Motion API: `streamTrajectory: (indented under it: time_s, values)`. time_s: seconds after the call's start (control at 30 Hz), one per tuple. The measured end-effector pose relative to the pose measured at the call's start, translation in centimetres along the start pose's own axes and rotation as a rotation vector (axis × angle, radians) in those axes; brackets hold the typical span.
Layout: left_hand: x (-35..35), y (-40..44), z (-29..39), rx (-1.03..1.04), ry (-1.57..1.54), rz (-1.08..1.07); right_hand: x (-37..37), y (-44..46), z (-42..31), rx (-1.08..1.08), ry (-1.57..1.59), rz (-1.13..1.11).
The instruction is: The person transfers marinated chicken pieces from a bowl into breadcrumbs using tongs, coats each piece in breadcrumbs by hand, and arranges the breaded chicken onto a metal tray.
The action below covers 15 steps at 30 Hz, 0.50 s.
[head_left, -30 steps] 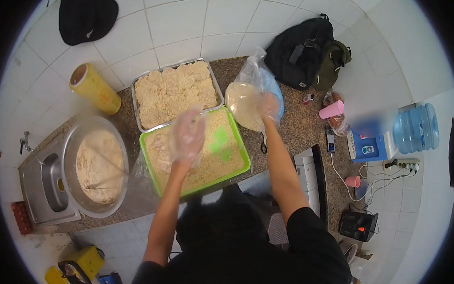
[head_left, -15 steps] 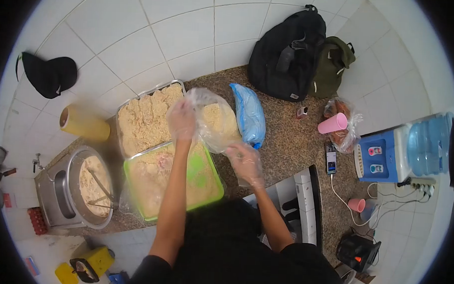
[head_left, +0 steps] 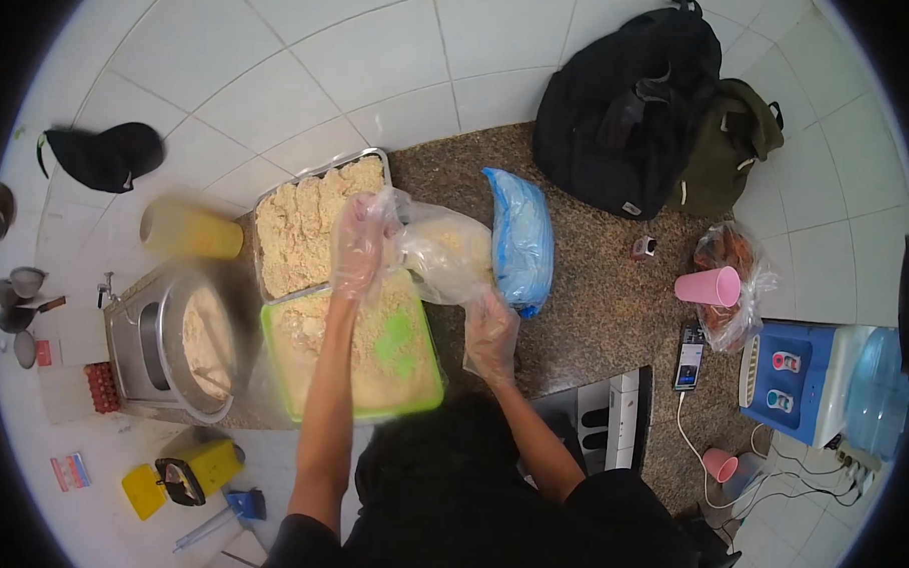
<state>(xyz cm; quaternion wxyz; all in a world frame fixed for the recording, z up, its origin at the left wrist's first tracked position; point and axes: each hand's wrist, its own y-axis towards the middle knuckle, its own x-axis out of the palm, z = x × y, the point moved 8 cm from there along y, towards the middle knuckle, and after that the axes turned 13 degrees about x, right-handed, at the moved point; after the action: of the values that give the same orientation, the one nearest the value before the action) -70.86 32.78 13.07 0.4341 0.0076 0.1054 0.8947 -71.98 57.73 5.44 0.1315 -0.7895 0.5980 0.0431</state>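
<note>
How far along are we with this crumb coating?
Looks done: crumb-coated pieces cover the metal tray.
In hand: the left hand and right hand hold a clear bag of crumbs beside the green tray.
Probably left: the basin holds pale, uncrumbed contents, and bare green shows through the crumbs in the green tray. How many pieces remain, I can't tell.

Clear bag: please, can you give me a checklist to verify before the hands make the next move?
1. Grip of the left hand on the clear bag: ok.
2. Grip of the right hand on its near end: ok.
3. Thin gloves on both hands: ok.
4. Bag mouth open: cannot tell, blurred folds.
5. Crumbs even in the green tray: not ok, bare green shows.
6. Gap to the blue bag: cannot tell.
</note>
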Motion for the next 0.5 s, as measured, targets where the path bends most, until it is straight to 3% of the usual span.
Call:
streamTrajectory:
  time_s: [0.03,0.17,0.23,0.33,0.37,0.43,0.5]
  values:
    - [1.2,0.0,1.2,-0.043,-0.07,-0.021,-0.2,0.2,-0.7,-0.032,0.01,0.018]
    - [5.9,-1.5,3.5,0.104,0.701,-0.589,1.2,0.7,0.2,-0.034,-0.249,-0.072]
    - [5.9,-2.3,0.3,0.212,1.094,-0.792,1.3,1.1,-0.1,-0.026,-0.047,-0.006]
    - [5.3,-1.9,-1.2,0.102,1.252,-0.904,1.3,1.1,-1.7,-0.13,0.017,0.061]
    - [4.6,-1.3,-0.5,0.076,1.116,-0.745,1.1,0.9,-2.5,-0.185,-0.001,0.081]
    - [3.0,-0.2,1.4,0.03,0.838,-0.436,1.6,0.3,-3.8,-0.205,-0.118,-0.087]
    - [3.1,0.0,3.9,0.04,0.527,-0.239,1.9,-0.6,-4.1,-0.21,-0.165,-0.139]
